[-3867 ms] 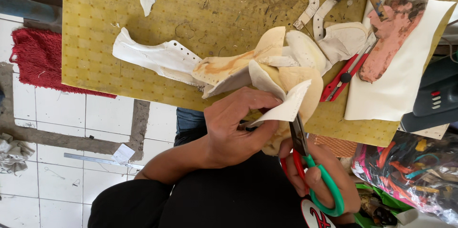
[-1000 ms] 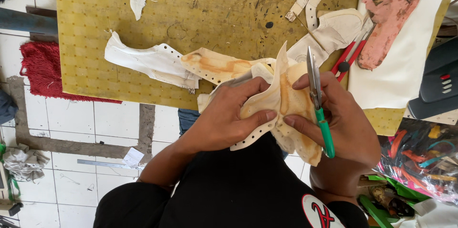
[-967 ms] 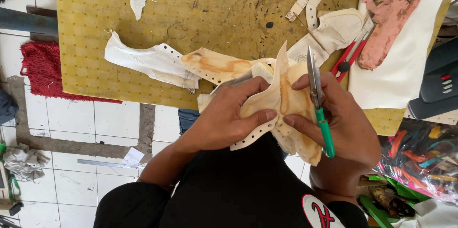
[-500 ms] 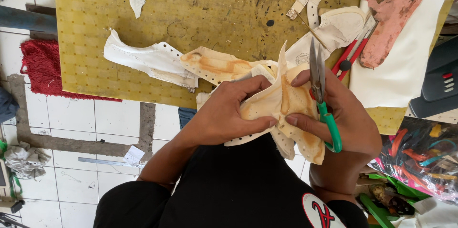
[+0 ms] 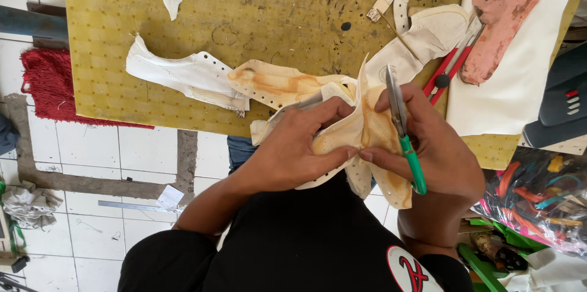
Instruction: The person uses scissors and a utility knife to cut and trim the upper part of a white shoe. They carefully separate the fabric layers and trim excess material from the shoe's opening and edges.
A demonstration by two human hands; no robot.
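**Sharp scissors close to busy fingers**

On the left, a white punched piece (image 5: 183,75) lay flat on the yellow bench (image 5: 110,35), well apart from the hands. It looked safe there.

In the middle, the left hand (image 5: 293,151) held a cream shoe piece with brown glue stains (image 5: 361,130) up in front of the person, just past the near edge of the bench. Its fingers (image 5: 324,114) were curled and pressed on the piece, pinching it against the thumb. The piece was soft and folded, so it could have slipped or bent the wrong way if the grip went loose.

On the right, the right hand (image 5: 434,151) pinched the same piece with its fingertips and also gripped green-handled scissors (image 5: 403,130). The blades were closed and pointed away from the body, toward the bench. They sat very near the left fingers. A small slip could have poked a finger or nicked the piece in a bad spot.

Red-handled scissors (image 5: 449,72) lay on the bench further right, near enough to be bumped.
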